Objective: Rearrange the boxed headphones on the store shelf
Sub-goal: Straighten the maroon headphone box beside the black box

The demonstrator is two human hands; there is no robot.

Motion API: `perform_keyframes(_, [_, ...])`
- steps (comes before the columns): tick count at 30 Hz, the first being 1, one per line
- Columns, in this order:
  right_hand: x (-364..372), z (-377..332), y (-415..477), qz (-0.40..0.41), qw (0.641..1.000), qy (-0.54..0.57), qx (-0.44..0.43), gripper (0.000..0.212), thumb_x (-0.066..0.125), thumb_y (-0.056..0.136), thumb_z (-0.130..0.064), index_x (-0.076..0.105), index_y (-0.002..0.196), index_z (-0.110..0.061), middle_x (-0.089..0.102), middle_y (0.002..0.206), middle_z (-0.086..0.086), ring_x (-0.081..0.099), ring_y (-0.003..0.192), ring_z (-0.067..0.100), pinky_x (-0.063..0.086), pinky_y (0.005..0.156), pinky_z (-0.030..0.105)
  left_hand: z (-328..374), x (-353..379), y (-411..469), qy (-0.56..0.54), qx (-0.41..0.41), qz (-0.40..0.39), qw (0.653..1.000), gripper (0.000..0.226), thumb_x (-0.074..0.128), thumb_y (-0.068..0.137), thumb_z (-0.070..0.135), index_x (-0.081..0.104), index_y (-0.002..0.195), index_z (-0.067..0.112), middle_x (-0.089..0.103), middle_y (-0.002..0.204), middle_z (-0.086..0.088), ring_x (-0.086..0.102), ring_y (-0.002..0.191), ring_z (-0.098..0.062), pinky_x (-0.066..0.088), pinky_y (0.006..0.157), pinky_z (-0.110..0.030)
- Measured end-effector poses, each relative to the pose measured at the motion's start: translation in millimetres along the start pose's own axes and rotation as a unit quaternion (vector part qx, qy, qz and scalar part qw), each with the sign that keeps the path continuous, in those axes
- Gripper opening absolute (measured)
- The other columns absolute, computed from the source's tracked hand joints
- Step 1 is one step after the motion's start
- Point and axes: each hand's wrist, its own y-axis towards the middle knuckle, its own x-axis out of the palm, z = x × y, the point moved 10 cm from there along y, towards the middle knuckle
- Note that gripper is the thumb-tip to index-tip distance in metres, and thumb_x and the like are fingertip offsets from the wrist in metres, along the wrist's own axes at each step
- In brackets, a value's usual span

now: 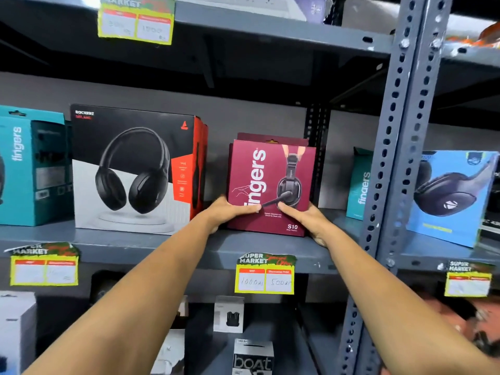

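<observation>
A maroon "fingers" S10 headphone box point(270, 174) stands upright on the grey middle shelf point(140, 244), with another maroon box point(270, 136) just behind it. My left hand point(230, 212) grips its lower left edge, thumb across the front. My right hand point(305, 220) grips its lower right corner. To the left stands a large black, white and red Rockerz headphone box point(135, 169), and beyond it a teal "fingers" box point(29, 169).
A grey perforated upright post point(389, 169) rises right of the maroon box. Past it stand a teal box point(361, 185) and a blue headphone box point(449, 196). Yellow price tags point(265, 276) hang on the shelf edge. Small boxes point(228, 315) sit on the shelf below.
</observation>
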Motion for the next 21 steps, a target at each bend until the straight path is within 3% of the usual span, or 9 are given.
perform_keyframes(6, [-3, 1, -3, 0.006, 1.000, -0.026, -0.002, 0.098, 0.091, 0.038, -0.062, 0.059, 0.123, -0.026, 0.072, 0.111, -0.003, 0.070, 0.097, 0.013, 0.056, 0.087, 0.034, -1, -1, -6, 0.021, 0.013, 0.019, 1.000, 0.104, 0.095, 0.033, 0.048, 0.056, 0.125, 0.017, 0.070, 0.116, -0.001, 0.067, 0.104, -0.017, 0.053, 0.093, -0.037])
perform_keyframes(9, [1, -3, -10, -0.001, 0.999, -0.039, -0.007, 0.093, 0.089, 0.034, -0.065, 0.063, 0.115, -0.028, 0.073, 0.108, -0.004, 0.071, 0.090, 0.009, 0.056, 0.075, 0.026, 1, -3, -12, 0.022, 0.022, 0.025, 0.999, 0.097, 0.095, 0.030, 0.051, 0.061, 0.117, 0.022, 0.072, 0.111, 0.003, 0.068, 0.099, -0.013, 0.054, 0.085, -0.029])
perform_keyframes(13, [0, -8, -18, -0.027, 0.996, -0.087, -0.011, 0.098, 0.085, 0.036, -0.070, 0.063, 0.120, -0.024, 0.072, 0.112, -0.003, 0.068, 0.098, 0.011, 0.054, 0.087, 0.030, 4, -7, -21, 0.048, 0.031, 0.049, 0.997, 0.088, 0.093, 0.032, 0.055, 0.065, 0.110, 0.026, 0.073, 0.102, 0.011, 0.069, 0.092, -0.006, 0.054, 0.078, -0.023])
perform_keyframes(17, [-6, -10, -30, -0.015, 0.994, -0.109, -0.027, 0.097, 0.082, 0.037, -0.073, 0.063, 0.119, -0.025, 0.072, 0.108, -0.007, 0.069, 0.093, 0.007, 0.054, 0.083, 0.027, 8, -8, -32, 0.076, 0.040, 0.054, 0.995, 0.078, 0.092, 0.040, 0.055, 0.065, 0.108, 0.030, 0.071, 0.101, 0.016, 0.067, 0.090, -0.002, 0.049, 0.069, -0.015])
perform_keyframes(21, [-5, -9, -38, 0.000, 0.991, -0.130, -0.027, 0.098, 0.078, 0.034, -0.079, 0.063, 0.116, -0.026, 0.071, 0.107, -0.008, 0.067, 0.096, 0.011, 0.053, 0.088, 0.032, 7, -7, -37, 0.090, 0.046, 0.043, 0.994, 0.072, 0.092, 0.051, 0.048, 0.064, 0.113, 0.024, 0.071, 0.105, 0.011, 0.067, 0.095, -0.007, 0.051, 0.076, -0.020])
